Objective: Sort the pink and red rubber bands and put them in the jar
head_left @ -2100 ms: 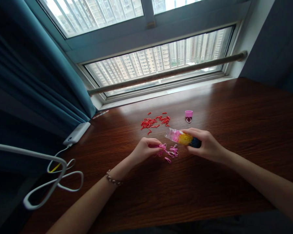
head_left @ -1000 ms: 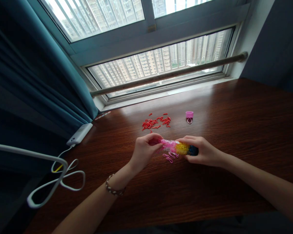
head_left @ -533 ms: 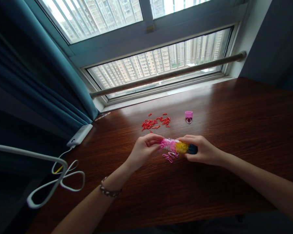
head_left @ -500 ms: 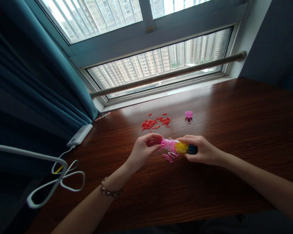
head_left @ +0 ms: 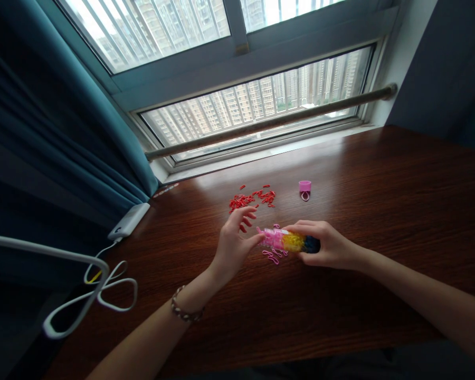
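Note:
My right hand (head_left: 323, 244) is wrapped round the dark blue end of a clear tube (head_left: 288, 240), which lies on its side over the table. Pink, yellow and dark blue small pieces show in bands through its wall. Pink loops stick out at the tube's left end. There my left hand (head_left: 237, 240) is open, fingers spread and lifted, its thumb at or close to that end; I cannot tell if it touches. Several loose pink loops (head_left: 275, 256) lie on the table just below the tube.
Several small red loop-like pieces (head_left: 243, 201) lie scattered beyond my left hand. A pink cap-like piece with a loop (head_left: 304, 190) stands farther right on the wooden table (head_left: 380, 211). At left are a white power strip (head_left: 130, 220), a white cable (head_left: 119, 305) and a curtain (head_left: 114, 132).
My left hand's fingers have opened and lifted away from the tube's pink end, where they were pinched before. My right hand still grips the tube in nearly the same place.

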Tool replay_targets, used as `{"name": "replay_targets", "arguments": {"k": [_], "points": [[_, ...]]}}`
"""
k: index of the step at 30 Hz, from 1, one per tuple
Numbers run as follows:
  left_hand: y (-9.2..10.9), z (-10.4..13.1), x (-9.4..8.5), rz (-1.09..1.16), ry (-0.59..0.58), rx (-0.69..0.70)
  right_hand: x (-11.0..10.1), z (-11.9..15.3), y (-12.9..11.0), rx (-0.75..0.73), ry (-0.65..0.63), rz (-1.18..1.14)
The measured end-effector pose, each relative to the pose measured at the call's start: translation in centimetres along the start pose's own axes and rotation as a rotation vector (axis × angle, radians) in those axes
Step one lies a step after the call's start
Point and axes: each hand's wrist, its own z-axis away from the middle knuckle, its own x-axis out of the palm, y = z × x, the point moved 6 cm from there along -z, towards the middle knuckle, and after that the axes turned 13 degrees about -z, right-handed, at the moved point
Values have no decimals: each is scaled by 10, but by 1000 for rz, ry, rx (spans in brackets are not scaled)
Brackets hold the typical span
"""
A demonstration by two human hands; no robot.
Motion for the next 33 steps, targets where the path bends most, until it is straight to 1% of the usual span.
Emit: {"name": "replay_targets", "arguments": {"k": [1, 2, 5, 6, 7, 10, 12, 17, 19, 21, 26, 28, 30, 33], "points": [[-2, -1, 1, -2, -9, -23, 0, 0, 0, -2, 1, -3], [-3, -1, 3, -2, -49, -48, 0, 0, 0, -3, 3, -3], [-5, 1, 12, 6, -219, -101, 0, 1, 0, -5, 3, 4], [-5, 3, 13, 7, -240, -103, 0, 1, 0, -5, 2, 6], [-5, 4, 12, 8, -230, -99, 0, 1, 0, -6, 0, 7], [-3, 7, 6, -13, -131, -70, 1, 1, 0, 1, -1, 6], [0, 8, 3, -39, -94, -38, 1, 1, 0, 6, 7, 7], [13, 10, -3, -26, -84, 106, -3, -1, 4, 17, 40, 0], [15, 11, -4, 0, -83, 132, -5, -1, 6, 31, 59, -2], [12, 13, -4, 32, -88, 117, -5, -1, 7, 41, 66, -7], [0, 15, -2, 78, -44, -23, -3, 0, 5, 24, 33, -27], [-1, 15, 0, 101, -46, -47, -1, 0, 4, 20, 15, -33], [1, 15, 2, 105, -57, -10, 0, 0, 5, 23, 5, -36], [9, 18, 3, 44, -107, 142, 0, 1, 5, 25, 4, -45]]}}
